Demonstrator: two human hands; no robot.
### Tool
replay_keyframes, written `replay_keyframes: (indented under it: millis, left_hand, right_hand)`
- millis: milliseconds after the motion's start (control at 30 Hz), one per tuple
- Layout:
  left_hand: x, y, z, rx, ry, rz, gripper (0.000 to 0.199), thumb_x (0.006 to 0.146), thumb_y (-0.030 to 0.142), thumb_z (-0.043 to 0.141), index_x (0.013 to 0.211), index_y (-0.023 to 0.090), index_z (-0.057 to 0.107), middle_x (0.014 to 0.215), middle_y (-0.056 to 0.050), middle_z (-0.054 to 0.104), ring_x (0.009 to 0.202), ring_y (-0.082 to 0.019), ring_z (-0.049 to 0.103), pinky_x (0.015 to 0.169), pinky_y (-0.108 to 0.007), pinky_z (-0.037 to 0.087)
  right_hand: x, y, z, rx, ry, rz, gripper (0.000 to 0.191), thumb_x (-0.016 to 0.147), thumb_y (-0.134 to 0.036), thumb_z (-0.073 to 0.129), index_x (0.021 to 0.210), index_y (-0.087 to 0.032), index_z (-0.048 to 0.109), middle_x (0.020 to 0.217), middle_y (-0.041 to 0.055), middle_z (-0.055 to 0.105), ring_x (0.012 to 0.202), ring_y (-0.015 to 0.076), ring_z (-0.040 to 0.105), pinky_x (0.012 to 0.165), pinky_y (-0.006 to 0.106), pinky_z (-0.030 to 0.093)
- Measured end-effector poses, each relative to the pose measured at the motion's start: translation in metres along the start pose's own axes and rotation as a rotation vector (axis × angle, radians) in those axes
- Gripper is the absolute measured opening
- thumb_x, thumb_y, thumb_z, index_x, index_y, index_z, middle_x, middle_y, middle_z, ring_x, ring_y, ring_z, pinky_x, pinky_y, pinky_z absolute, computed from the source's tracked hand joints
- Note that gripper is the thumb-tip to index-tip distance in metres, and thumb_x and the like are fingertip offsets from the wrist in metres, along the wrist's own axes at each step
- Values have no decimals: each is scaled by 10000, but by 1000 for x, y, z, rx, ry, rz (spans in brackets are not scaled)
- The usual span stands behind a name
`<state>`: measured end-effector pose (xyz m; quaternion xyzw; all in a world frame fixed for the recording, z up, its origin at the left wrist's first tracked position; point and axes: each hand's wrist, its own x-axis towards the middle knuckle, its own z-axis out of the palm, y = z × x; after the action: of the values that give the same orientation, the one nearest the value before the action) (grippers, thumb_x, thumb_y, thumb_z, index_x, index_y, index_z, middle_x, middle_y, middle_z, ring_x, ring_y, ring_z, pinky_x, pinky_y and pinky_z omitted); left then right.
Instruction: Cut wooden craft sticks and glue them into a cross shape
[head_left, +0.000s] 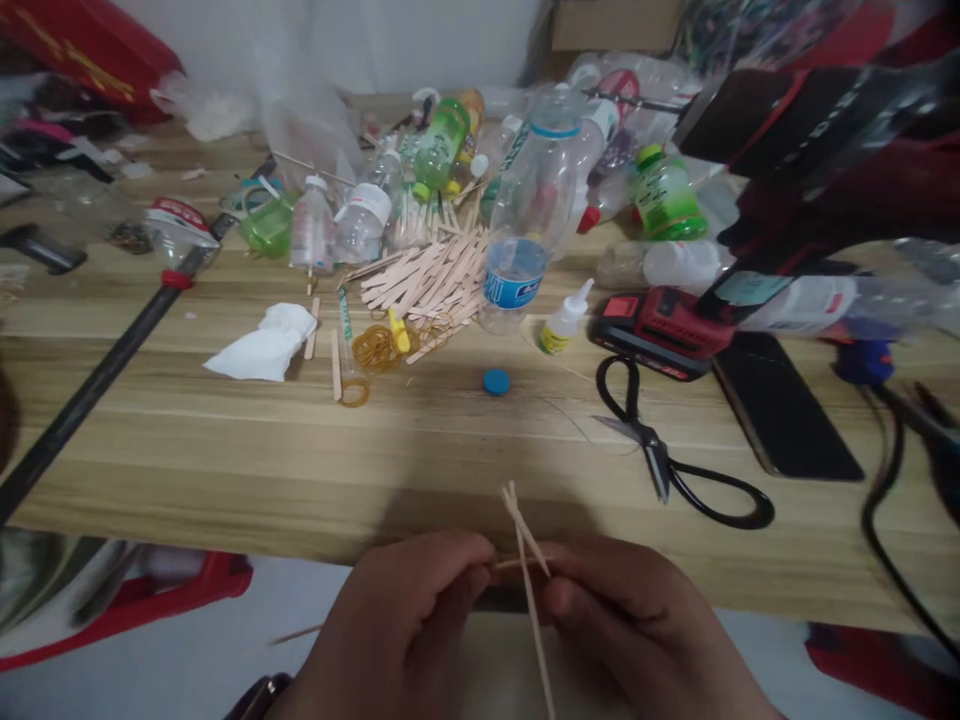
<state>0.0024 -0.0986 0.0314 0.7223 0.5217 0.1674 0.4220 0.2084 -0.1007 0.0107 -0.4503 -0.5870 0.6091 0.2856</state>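
Note:
Two slim wooden craft sticks (534, 630) cross in a narrow V, their tips touching or nearly touching at the top, above the table's front edge. My right hand (637, 610) is closed, pinching the lower end of the shorter stick between thumb and finger. From my left hand (412, 600) a thin tan strip (514, 563) runs across behind the sticks toward my right fingertips. The left fingers are pinched on its end; whether it is a rubber band or another stick I cannot tell. The longer stick slants down between both hands.
Black-handled scissors (652, 450), a phone (787, 405) and a red-black power drill (667, 325) lie right. Ahead are a blue cap (496, 381), glue bottle (564, 322), rubber bands (375, 347), piled craft sticks (431, 272) and plastic bottles (544, 180). A dark rod (97, 385) lies left.

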Motion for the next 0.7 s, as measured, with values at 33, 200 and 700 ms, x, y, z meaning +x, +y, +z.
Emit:
replay_keyframes:
  millis: [33, 200, 700]
  left_hand:
    - [-1, -1, 0, -24, -28, -37, 340, 992, 271, 358, 796, 240, 634, 728, 36, 713, 697, -147, 684, 610, -206, 487]
    - [-1, -3, -2, -18, -40, -64, 318, 979, 253, 373, 813, 237, 644, 731, 37, 712, 697, -143, 682, 607, -203, 480]
    - [1, -2, 1, 123, 11, 90, 317, 994, 229, 357, 856, 254, 641, 790, 21, 743, 700, -148, 699, 627, -214, 500]
  right_hand:
    - [4, 0, -1, 17, -47, -17, 207, 947, -362, 565, 930, -308, 764, 794, -27, 713, 755, 156, 654, 696, 217, 483]
    - [10, 3, 2, 149, -102, 69, 318, 921, -485, 582, 799, -238, 740, 694, -17, 618, 677, 142, 574, 644, 230, 445]
    - [14, 5, -3, 177, -167, 94, 465, 911, -597, 517, 672, -202, 573, 652, -29, 489, 633, 130, 431, 590, 252, 336]
